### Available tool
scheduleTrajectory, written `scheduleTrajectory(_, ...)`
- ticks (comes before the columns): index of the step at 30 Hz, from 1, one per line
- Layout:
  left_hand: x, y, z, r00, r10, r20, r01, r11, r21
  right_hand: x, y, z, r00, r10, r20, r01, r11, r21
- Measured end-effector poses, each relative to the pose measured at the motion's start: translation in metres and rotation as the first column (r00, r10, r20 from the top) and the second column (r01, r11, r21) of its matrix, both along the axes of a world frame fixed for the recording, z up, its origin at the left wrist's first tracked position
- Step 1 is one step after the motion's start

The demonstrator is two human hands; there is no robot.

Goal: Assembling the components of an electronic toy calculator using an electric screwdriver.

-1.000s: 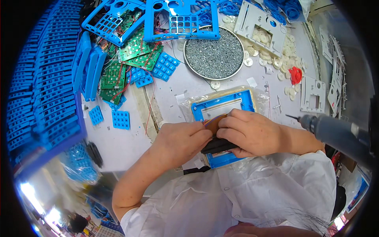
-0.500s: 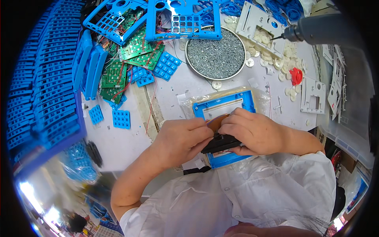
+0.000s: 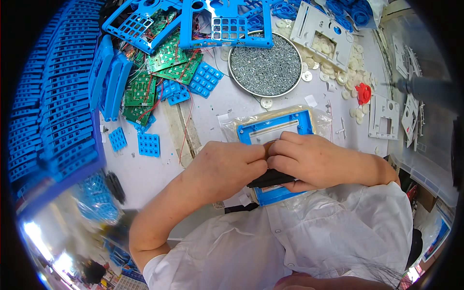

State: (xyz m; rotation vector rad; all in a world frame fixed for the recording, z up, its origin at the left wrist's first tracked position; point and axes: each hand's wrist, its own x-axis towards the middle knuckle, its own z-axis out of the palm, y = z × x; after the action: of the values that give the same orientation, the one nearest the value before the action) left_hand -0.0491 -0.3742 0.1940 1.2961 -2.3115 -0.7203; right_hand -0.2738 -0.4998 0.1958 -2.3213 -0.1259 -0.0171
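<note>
Over a blue rectangular plastic frame [image 3: 280,195], both hands meet at a black part [image 3: 270,180] with a brown piece [image 3: 270,145] at its far side. My left hand [image 3: 224,166] has its thumb and fingers pinched together at the left end of this part. Curled around the right side, my right hand [image 3: 307,162] grips the same part with its thumb underneath. My fingers cover most of the black part, so its kind cannot be made out. Clear plastic wrap [image 3: 321,123] lies under the frame, which has a pale panel inside.
A round dish of small screws [image 3: 266,65] stands beyond the frame. Green circuit boards [image 3: 140,89] and blue keypads [image 3: 148,145] lie to the left, beside stacked blue housings [image 3: 58,96]. White discs [image 3: 350,79], a red part [image 3: 362,93] and a hanging electric screwdriver [image 3: 415,88] are right.
My left hand has shifted slightly up and right, closer to the right hand, and the brown piece is more covered. The hanging screwdriver has swung to the right and down.
</note>
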Motion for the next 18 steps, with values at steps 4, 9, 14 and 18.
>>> scheduleTrajectory(4,0.001,0.000,0.000,1.000,0.014,-0.014,-0.013,1.000,0.024,0.002,-0.002,0.001,1.000,0.017,-0.024,-0.018,1.000,-0.020)
scheduleTrajectory(9,0.000,0.004,-0.009,0.998,0.040,-0.053,-0.039,0.999,0.024,0.003,-0.002,0.006,0.998,0.047,-0.030,-0.048,0.998,-0.032)
scheduleTrajectory(14,0.001,0.002,-0.008,0.998,0.010,-0.058,-0.010,1.000,-0.001,0.003,-0.004,0.007,0.999,0.049,-0.019,-0.049,0.998,-0.047)
scheduleTrajectory(18,0.000,0.006,-0.007,0.997,0.039,-0.060,-0.040,0.999,-0.014,0.005,-0.004,0.012,0.998,0.054,-0.033,-0.055,0.997,-0.055)
